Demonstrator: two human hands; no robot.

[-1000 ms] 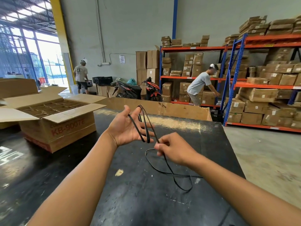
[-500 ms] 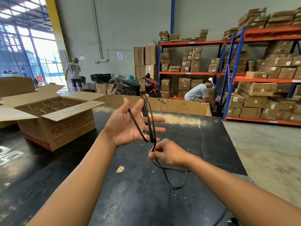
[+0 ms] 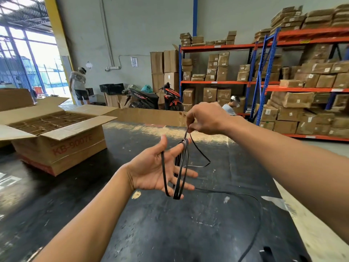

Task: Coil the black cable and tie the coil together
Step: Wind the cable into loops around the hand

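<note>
Black cable: several long loops hang over the spread fingers of the left hand, a little above the middle of the view.
Left hand: open, palm up, fingers wide apart; it grips nothing and serves only as a form for the loops.
Right hand: at 1 o'clock from the left hand, closed in a pinch on the cable, holding one strand up above the loops.
Done: I judge that a few turns are already made.
Left to do: a long free part lies on the table, going from the loops toward 4 o'clock and then down to the bottom edge; it is not yet coiled, and no tie is visible.
Table: black, scratched, with pale marks and chips.
Cardboard box: open, with dividers inside, at 10 o'clock on the table.
Room: a warehouse; shelves full of cartons at 2 o'clock, two scooters at 12 o'clock, three people absent from the task... two visible, far behind.
</note>
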